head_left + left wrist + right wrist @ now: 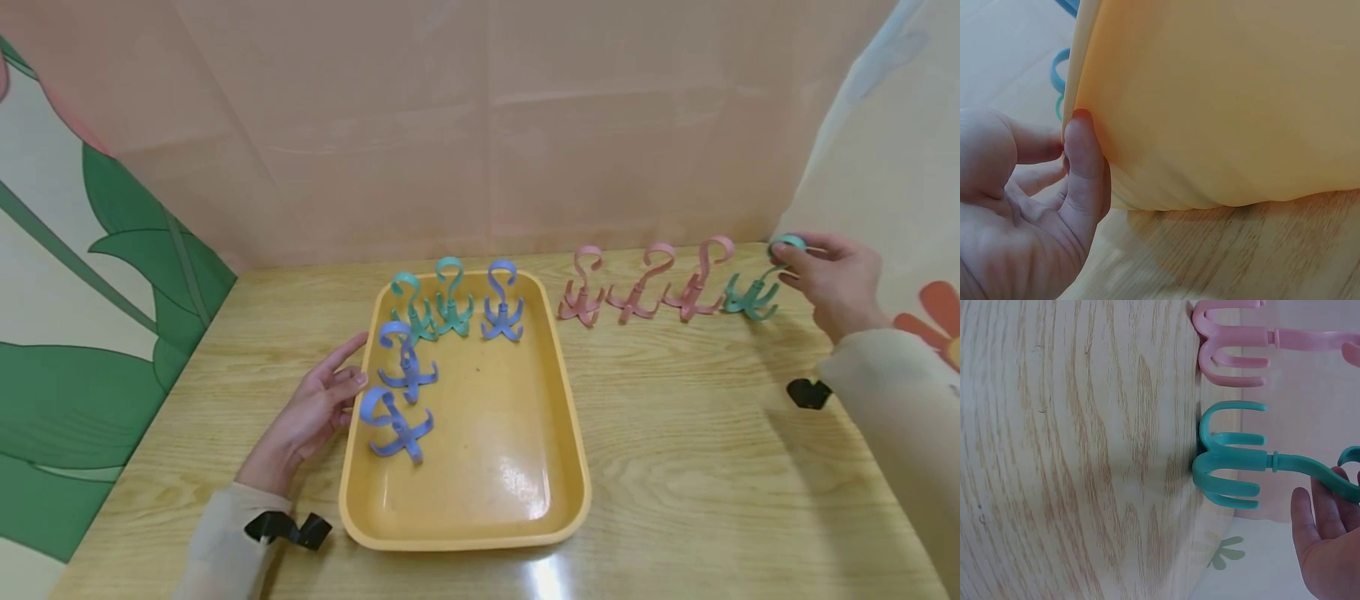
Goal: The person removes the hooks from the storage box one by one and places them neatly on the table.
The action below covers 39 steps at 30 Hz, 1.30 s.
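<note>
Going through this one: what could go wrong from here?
Two risks stand out. The right hand holds the green hook by its curved top, with the prongs close beside the nearest pink hook; a sideways swing might knock that one over. The left hand pinches the yellow tray at its left edge, so a tug or tilt could shift or topple the foremost blue hook inside.

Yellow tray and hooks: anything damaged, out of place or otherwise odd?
Nothing major stands out. In the yellow tray, the blue hooks and teal hooks look whole. Beside it, three pink hooks stand in a row; the right hand holds another teal hook at its end. One oddity: a dark speck on the tray floor.
</note>
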{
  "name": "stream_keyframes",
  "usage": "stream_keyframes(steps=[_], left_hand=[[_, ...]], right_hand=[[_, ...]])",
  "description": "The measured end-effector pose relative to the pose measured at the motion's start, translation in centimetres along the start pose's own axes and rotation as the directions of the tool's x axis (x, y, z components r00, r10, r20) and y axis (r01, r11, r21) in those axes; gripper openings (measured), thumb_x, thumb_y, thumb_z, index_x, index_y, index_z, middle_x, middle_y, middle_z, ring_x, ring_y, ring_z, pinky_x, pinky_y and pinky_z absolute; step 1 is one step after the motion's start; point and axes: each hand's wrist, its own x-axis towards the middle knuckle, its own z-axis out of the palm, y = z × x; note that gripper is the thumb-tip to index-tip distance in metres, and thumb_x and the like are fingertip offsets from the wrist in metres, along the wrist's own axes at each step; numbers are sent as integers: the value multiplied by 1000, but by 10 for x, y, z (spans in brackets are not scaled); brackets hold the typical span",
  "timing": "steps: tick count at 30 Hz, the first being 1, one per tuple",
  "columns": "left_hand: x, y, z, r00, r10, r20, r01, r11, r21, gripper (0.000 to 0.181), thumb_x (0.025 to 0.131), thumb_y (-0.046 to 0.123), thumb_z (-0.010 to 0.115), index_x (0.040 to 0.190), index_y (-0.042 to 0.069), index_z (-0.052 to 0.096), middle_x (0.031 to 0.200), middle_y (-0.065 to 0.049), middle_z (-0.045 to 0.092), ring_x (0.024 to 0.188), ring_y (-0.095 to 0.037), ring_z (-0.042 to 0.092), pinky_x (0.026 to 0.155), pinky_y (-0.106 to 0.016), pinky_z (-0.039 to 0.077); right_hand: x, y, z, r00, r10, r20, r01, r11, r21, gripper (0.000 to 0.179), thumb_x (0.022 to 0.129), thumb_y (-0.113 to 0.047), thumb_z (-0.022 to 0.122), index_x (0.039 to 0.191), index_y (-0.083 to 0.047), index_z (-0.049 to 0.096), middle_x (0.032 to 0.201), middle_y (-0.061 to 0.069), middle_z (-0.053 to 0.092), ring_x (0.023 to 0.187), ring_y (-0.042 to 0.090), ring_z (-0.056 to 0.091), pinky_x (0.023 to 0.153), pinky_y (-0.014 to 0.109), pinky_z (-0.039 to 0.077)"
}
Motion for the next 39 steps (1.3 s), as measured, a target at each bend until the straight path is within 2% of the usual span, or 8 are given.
stream_keyframes(steps=[6, 16, 24, 32, 39], left_hand=[[0, 0, 0, 1000, 4, 3, -4, 1000, -18, 66, 105, 8, 51, 162, 18, 19, 97, -3, 59, 77, -14, 67, 61, -28, 59], [-2, -1, -1, 1000, 10, 5, -10, 1000, -23, 67, 105, 7, 51, 162, 18, 18, 95, -2, 58, 75, -12, 65, 60, -27, 58], [-2, 0, 0, 1000, 9, 5, -9, 1000, -20, 67, 105, 8, 51, 162, 18, 18, 96, -2, 58, 76, -13, 66, 61, -27, 59], [-2, -1, 0, 1000, 11, 3, -11, 1000, -14, 66, 106, 8, 50, 162, 18, 18, 96, -3, 57, 75, -12, 66, 59, -25, 58], [0, -1, 1, 1000, 5, 2, -5, 1000, -15, 66, 105, 9, 52, 162, 18, 19, 98, -4, 60, 77, -13, 66, 60, -26, 58]], right_hand=[[-1, 0, 2, 1000, -7, 3, 7, 1000, -2, 19, 84, 3, 77, 97, -9, 79, 80, 0, 75, 70, 11, 73, 58, 24, 59], [2, 0, 3, 1000, 13, 3, -13, 995, -96, 17, 84, -5, 80, 98, -13, 80, 82, -5, 75, 73, 8, 72, 59, 21, 58], [2, 2, 5, 1000, -1, 14, 3, 996, -94, 17, 84, -2, 80, 98, -13, 80, 82, -5, 75, 72, 8, 72, 59, 21, 58], [2, 3, 2, 997, 8, 73, -1, 996, -94, 17, 87, -2, 76, 99, -14, 80, 84, -5, 75, 74, 7, 72, 59, 21, 58], [2, 4, 0, 993, 5, 119, 9, 993, -114, 19, 93, 0, 67, 96, -15, 79, 84, -6, 75, 74, 6, 71, 60, 20, 58]])
